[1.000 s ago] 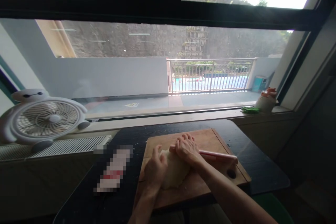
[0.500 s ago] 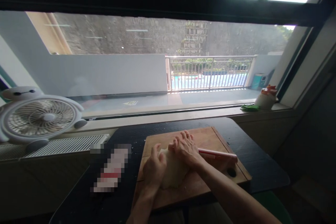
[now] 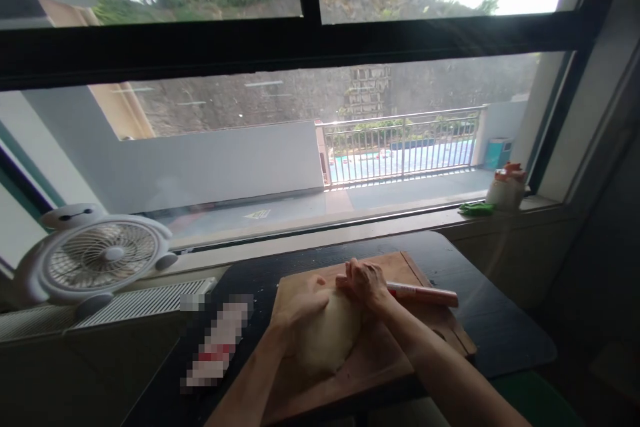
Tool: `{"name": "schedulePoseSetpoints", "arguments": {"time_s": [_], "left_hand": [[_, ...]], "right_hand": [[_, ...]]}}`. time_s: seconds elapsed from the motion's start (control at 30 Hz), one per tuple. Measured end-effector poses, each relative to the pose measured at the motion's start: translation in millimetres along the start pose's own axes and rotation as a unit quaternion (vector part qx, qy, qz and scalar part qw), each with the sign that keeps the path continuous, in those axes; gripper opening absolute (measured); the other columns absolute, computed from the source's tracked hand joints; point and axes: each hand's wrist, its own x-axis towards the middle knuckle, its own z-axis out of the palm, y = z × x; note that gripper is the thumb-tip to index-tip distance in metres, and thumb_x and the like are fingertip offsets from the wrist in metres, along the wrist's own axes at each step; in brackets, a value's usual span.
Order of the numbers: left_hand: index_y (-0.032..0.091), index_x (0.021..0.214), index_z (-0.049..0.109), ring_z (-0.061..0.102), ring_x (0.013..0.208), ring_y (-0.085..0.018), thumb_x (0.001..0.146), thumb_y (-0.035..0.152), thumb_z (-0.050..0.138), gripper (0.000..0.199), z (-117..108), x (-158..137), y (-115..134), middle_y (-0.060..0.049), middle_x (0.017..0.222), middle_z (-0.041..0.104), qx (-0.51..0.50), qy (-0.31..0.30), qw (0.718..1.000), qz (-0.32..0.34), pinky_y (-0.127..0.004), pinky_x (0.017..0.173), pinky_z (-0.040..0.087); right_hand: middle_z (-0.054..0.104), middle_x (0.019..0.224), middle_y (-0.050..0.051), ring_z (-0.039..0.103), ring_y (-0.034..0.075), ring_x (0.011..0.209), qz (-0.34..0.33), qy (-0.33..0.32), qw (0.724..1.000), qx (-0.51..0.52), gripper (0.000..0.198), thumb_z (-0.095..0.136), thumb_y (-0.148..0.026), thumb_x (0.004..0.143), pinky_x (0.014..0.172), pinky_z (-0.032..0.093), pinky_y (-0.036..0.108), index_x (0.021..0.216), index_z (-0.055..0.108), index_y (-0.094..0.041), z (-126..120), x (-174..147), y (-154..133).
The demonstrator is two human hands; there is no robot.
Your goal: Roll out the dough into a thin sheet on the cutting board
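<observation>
A pale, rounded slab of dough (image 3: 333, 333) lies on the wooden cutting board (image 3: 367, 373). My left hand (image 3: 303, 310) touches the dough's left edge, with the thumb stretched over it and apart from the other fingers; motion blurs it somewhat. At the dough's far edge, my right hand (image 3: 367, 283) is closed around a reddish rolling pin (image 3: 425, 294). One end of the pin pokes out left of my fingers, and its longer part slants right across the board. My right forearm covers part of the board.
The board rests on a dark table (image 3: 500, 327) below a wide window. A white fan (image 3: 113, 253) stands at the left, above a slatted vent. A blurred-out pale packet (image 3: 220, 343) lies left of the board. On the sill are a pale jar (image 3: 506, 192) and something green (image 3: 476, 209).
My right hand has gone from lying spread over the dough's far edge to gripping the rolling pin. My left hand has turned, its thumb now reaching over the dough. The view has tilted up.
</observation>
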Motion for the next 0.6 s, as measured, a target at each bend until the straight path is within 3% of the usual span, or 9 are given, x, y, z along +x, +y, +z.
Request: {"name": "schedulePoseSetpoints", "arguments": {"time_s": [0.07,0.13,0.2,0.3,0.43,0.6], "left_hand": [[0.017,0.103,0.055,0.061,0.085,-0.017,0.07,0.023,0.054,0.033,1.4,-5.8,5.0,-0.005,0.097,0.064,-0.043,0.014,0.998,0.035,-0.024,0.073,0.045],[0.016,0.103,0.053,0.06,0.09,-0.017,0.075,0.026,0.05,0.03,8.2,-17.1,1.1,-0.006,0.102,0.062,-0.066,0.085,0.993,0.055,-0.024,0.076,0.045],[0.017,0.103,0.052,0.06,0.089,-0.017,0.078,0.028,0.05,0.028,19.0,-30.1,-9.1,-0.007,0.102,0.062,-0.044,0.148,0.987,0.033,-0.025,0.076,0.045],[0.02,0.11,0.049,0.062,0.087,-0.018,0.08,0.027,0.049,0.03,36.1,-45.1,-25.2,-0.006,0.101,0.064,0.03,0.183,0.983,-0.02,-0.026,0.074,0.044],[0.023,0.122,0.041,0.063,0.089,-0.019,0.084,0.028,0.044,0.038,46.9,-49.9,-34.7,-0.007,0.102,0.065,0.063,0.199,0.978,-0.019,-0.026,0.071,0.043],[0.025,0.128,0.035,0.065,0.085,-0.021,0.083,0.031,0.046,0.047,46.4,-44.8,-36.5,-0.007,0.1,0.067,0.049,0.19,0.979,-0.057,-0.026,0.062,0.042]], "right_hand": [[0.066,0.083,0.009,0.062,0.02,0.077,0.016,-0.003,1.0,-0.014,0.036,0.028,-0.034,0.094,0.069,0.041,0.028,0.09,0.06,-0.018,-7.1,-6.8,11.7],[0.067,0.086,0.01,0.063,0.02,0.08,0.026,-0.022,0.999,-0.019,0.04,0.026,-0.036,0.094,0.07,0.042,0.029,0.091,0.061,-0.018,-16.9,-6.7,21.9],[0.067,0.087,0.012,0.063,0.021,0.08,0.021,-0.051,0.998,-0.016,0.04,0.027,-0.036,0.094,0.071,0.042,0.03,0.092,0.062,-0.018,-27.4,-2.1,27.4],[0.068,0.082,0.011,0.063,0.02,0.076,0.004,-0.079,0.997,-0.007,0.042,0.026,-0.036,0.094,0.069,0.041,0.029,0.089,0.063,-0.018,-36.5,3.2,22.0],[0.066,0.079,0.007,0.061,0.018,0.073,-0.034,-0.089,0.995,0.016,0.04,0.027,-0.036,0.093,0.067,0.039,0.027,0.083,0.062,-0.02,-22.9,-4.0,-7.0],[0.061,0.094,0.007,0.054,0.019,0.088,-0.058,-0.024,0.997,0.043,0.024,0.038,-0.029,0.086,0.077,0.036,0.029,0.097,0.057,-0.019,2.6,5.9,-34.4]]}}
